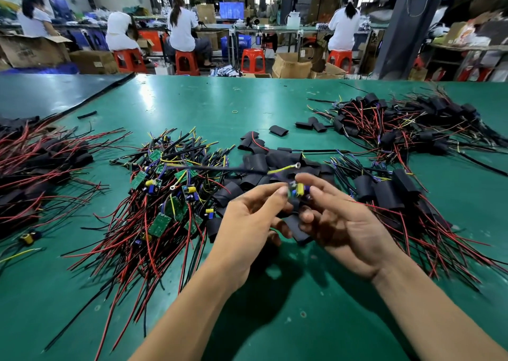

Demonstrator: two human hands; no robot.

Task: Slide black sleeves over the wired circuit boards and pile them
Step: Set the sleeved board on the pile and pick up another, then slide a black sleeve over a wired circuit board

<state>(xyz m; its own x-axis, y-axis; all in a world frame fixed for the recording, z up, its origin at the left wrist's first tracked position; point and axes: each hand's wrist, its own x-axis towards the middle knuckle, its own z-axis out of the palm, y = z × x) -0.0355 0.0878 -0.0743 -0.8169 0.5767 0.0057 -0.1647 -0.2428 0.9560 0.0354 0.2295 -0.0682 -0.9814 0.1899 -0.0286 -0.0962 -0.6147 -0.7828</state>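
At the far left edge of the green table lies a heap of sleeved boards with red wires fanning out, and a loose yellow component sits just in front of it. Further back, a short black tube piece rests near the edge of a dark mat. Left of centre is a tangled pile of bare green boards, their red and black wires trailing toward the near edge. The left hand is raised above the table in the middle, its upper fingertips pressed to the left edge of a circuit board with a yellow capacitor, its lower fingers curled in under a black sleeve. The board is held in the air between both hands, directly above the sleeve and not inside it; a yellow lead with a ring terminal rises from it. The right hand pinches the board's right side between thumb and forefinger, its other fingers bent against the sleeve. Behind the hands lies a scatter of empty sleeves. To the right is a near heap of finished units, and further back a larger finished pile. People sit on red stools in the background.
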